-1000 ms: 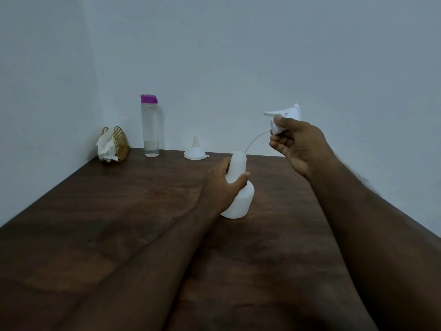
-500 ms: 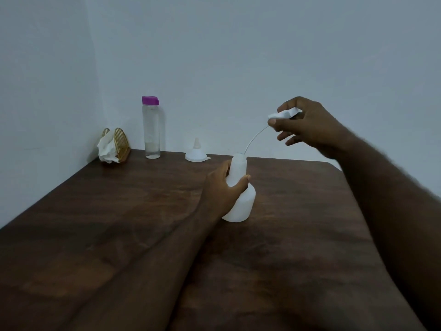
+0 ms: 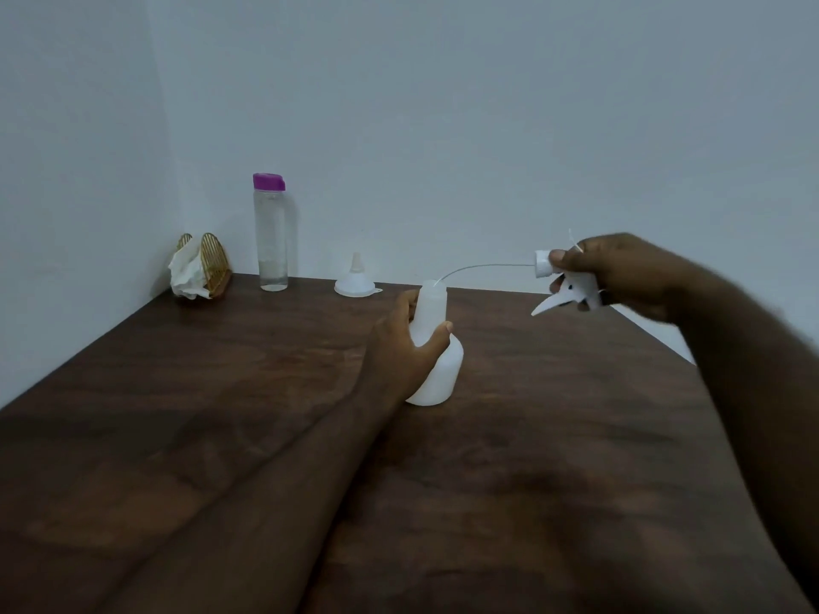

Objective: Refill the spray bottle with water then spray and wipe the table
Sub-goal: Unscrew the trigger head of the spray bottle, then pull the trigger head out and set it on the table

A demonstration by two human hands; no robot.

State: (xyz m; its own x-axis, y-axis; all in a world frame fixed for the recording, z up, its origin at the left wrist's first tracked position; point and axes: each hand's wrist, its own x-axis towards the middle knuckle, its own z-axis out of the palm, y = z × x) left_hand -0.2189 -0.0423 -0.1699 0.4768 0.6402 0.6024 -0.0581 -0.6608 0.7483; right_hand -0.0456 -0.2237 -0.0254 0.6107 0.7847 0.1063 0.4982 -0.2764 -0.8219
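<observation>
table (image 3: 177,392) | left hand (image 3: 399,356) fingers wrapped round spray bottle (image 3: 436,374), upright, centre frame | right hand (image 3: 620,272) fingers gripping spray head (image 3: 576,290), now swung right and lower | tube (image 3: 483,269) tip barely in bottle mouth | nearly open, refill next

Spray bottle (image 3: 443,374): milky white, faintly see-through, plain surface.
Spray head (image 3: 578,288): solid white all over, collar and trigger alike.
Dip tube (image 3: 483,267): a thin, pale, whitish-clear line.
Water bottle (image 3: 271,241): colourless clear body, unmarked.
Cap (image 3: 268,181): bright purple-magenta.
Funnel (image 3: 356,283): plain white.
Napkin holder (image 3: 216,263): gold, patterned with fine parallel wire ribs; the base looks brown.
Tissue (image 3: 188,272): white, with grey shadowed folds.
Table (image 3: 221,392): dark brown wood, streaky grain with lighter reddish-brown patches.
Walls (image 3: 443,126): flat pale blue-grey, plain.
</observation>
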